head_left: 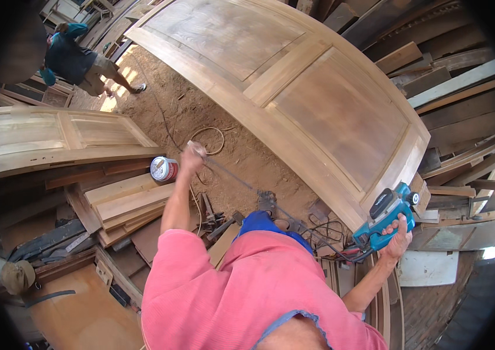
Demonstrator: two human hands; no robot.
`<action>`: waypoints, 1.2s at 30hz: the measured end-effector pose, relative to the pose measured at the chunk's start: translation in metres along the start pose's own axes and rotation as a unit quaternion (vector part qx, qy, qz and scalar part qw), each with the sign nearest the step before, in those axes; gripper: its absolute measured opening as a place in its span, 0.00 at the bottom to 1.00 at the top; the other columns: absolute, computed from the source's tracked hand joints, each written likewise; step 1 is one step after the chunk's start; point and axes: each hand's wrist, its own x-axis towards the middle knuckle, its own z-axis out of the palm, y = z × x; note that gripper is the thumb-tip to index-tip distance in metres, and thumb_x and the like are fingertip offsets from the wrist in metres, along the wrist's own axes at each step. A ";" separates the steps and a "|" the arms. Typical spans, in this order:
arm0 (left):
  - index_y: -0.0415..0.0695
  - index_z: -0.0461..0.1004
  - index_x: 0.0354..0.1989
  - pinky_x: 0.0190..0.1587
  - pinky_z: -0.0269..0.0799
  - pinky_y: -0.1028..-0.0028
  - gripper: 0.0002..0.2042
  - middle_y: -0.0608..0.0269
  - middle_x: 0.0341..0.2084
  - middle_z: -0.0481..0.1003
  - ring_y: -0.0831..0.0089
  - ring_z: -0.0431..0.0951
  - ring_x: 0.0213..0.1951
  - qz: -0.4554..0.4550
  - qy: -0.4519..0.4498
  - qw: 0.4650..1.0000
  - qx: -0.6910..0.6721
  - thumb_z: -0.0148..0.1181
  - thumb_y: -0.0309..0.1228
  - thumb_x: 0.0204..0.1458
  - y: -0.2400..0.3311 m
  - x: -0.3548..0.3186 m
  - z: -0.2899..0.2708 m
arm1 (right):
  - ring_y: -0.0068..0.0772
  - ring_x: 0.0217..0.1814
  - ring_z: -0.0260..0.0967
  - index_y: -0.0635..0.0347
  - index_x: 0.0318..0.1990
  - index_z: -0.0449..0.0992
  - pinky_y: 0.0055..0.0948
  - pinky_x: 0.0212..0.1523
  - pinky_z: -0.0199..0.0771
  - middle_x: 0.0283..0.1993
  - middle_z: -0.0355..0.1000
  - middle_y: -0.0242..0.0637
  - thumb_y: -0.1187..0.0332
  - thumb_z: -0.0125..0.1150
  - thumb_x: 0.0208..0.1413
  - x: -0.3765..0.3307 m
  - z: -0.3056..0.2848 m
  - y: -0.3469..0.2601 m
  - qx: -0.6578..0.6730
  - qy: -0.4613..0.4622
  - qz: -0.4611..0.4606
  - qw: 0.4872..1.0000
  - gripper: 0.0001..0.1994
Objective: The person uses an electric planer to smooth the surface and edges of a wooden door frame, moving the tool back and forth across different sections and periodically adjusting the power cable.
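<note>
My right hand point(396, 238) is wrapped round the handle of a teal and black electric planer point(383, 223), at the near right corner of a large wooden panel door point(285, 69). The planer is at the door's end; whether it touches the wood I cannot tell. Out to the left, my left hand point(194, 154) is closed and slightly blurred, gripping the dark power cord point(230, 173). From there the cord stretches down to the right in front of me. A light-coloured coil of cord point(222, 140) lies on the sawdust just beyond this hand.
A white and red bucket point(163, 168) stands beside stacked boards point(133, 201) at left. Behind it lies a second panel door point(72, 131). Lumber point(463, 116) is piled along the right. Another person point(81, 61) stands at the far left. Tangled cords point(326, 230) lie near my feet.
</note>
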 end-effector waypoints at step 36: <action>0.46 0.74 0.62 0.59 0.74 0.53 0.26 0.40 0.51 0.79 0.43 0.79 0.56 -0.050 -0.401 0.914 0.021 0.59 0.31 0.52 0.010 -0.173 0.082 | 0.18 0.22 0.65 0.53 0.42 0.71 0.21 0.21 0.69 0.26 0.66 0.23 0.42 0.48 0.72 0.030 0.040 0.071 0.008 -0.084 0.123 0.989 0.22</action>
